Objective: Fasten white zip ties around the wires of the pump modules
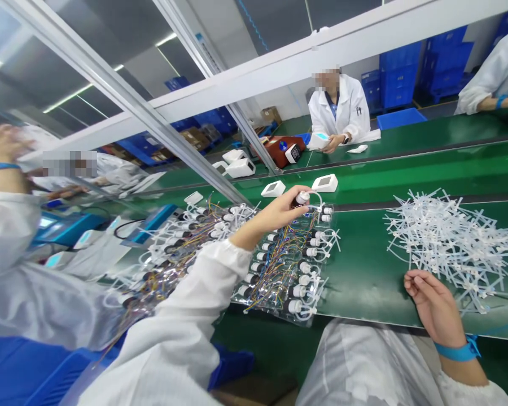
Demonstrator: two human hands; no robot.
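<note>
My left hand (284, 210) is closed on a small white-and-black cylindrical part (302, 197) with a looped white tube, above the far end of a row of similar parts. Those parts (298, 290), with coloured wires, lie on clear plastic on the green bench. At the right, my right hand (434, 299) has its fingers pressed together at the near edge of a heap of white plastic ties (452, 242). A thin strip rises from near its fingertips.
Beyond the bench runs a green conveyor (385, 175) with white devices (325, 183). A metal post (186, 149) slants across the left. Co-workers in white coats sit opposite and at the left.
</note>
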